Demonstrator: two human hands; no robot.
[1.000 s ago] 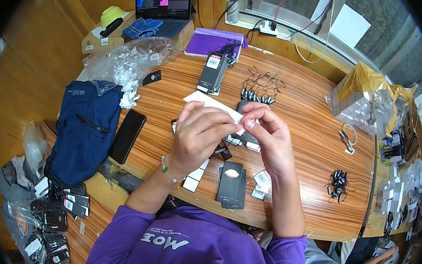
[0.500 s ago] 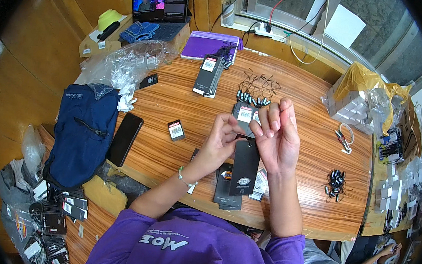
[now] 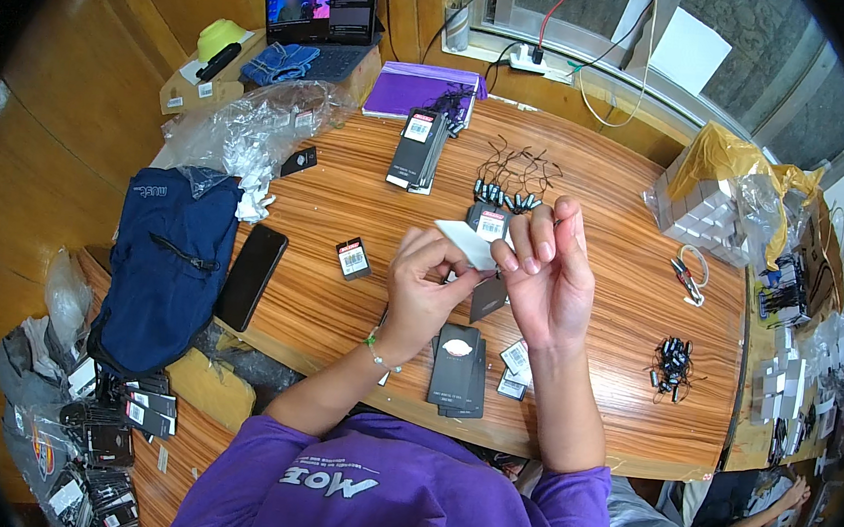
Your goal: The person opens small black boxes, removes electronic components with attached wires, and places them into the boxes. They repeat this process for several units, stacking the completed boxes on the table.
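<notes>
Above the table, my left hand [image 3: 425,289] pinches a small white card [image 3: 466,241] between thumb and fingers. A black hang tag [image 3: 488,298] hangs tilted just below the card, between my two hands. My right hand [image 3: 553,280] is raised beside it with fingers curled together, apparently on the tag's thin dark string, mostly hidden by the fingers. Below lies a stack of black hang tags [image 3: 457,372], with white barcode tags [image 3: 515,367] next to it. Behind my hands are more barcode tags [image 3: 491,224] and a row of black strings with fasteners [image 3: 506,197].
A tag bundle [image 3: 418,153] and purple notebook [image 3: 397,91] lie at the back. A phone [image 3: 251,279] and blue bag [image 3: 165,271] are left. Right are snips [image 3: 686,282], a string pile [image 3: 672,369] and bagged white boxes [image 3: 697,212]. Another person's arm [image 3: 756,519] shows lower right.
The black tag, upright before, has tilted up between my hands, and a white card now shows at my left fingers. My left hand has moved slightly left; the stack below is more exposed.
</notes>
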